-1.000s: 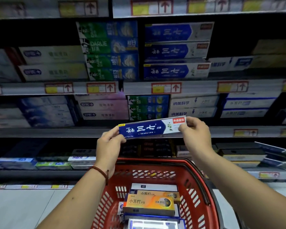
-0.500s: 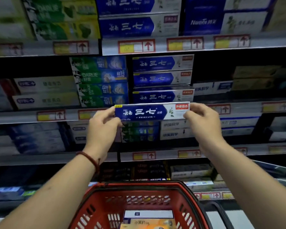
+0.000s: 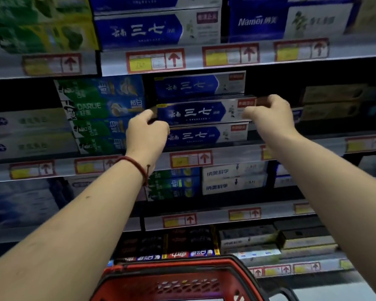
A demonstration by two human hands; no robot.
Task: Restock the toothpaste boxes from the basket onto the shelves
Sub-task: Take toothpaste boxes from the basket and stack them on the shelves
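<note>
I hold a long blue and white toothpaste box [image 3: 195, 112] level, one hand at each end. My left hand [image 3: 147, 132] pinches its left end and my right hand [image 3: 269, 111] pinches its right end. The box is at the stack of matching blue boxes on the shelf, with one like it above [image 3: 199, 85] and one below [image 3: 206, 135]. Whether it rests on the lower box I cannot tell. The red basket [image 3: 178, 279] shows only its far rim at the bottom; its contents are out of view.
Green Darlie boxes [image 3: 100, 114] are stacked just left of the blue stack. A dark gap lies to the right of the stack. The shelf edge [image 3: 226, 155] with red and yellow price tags runs below my hands. More boxed rows fill the shelves above and below.
Both hands have carried the box up and forward from above the basket to the blue stack on the shelf. My view has tilted up, so the basket has dropped to the bottom edge.
</note>
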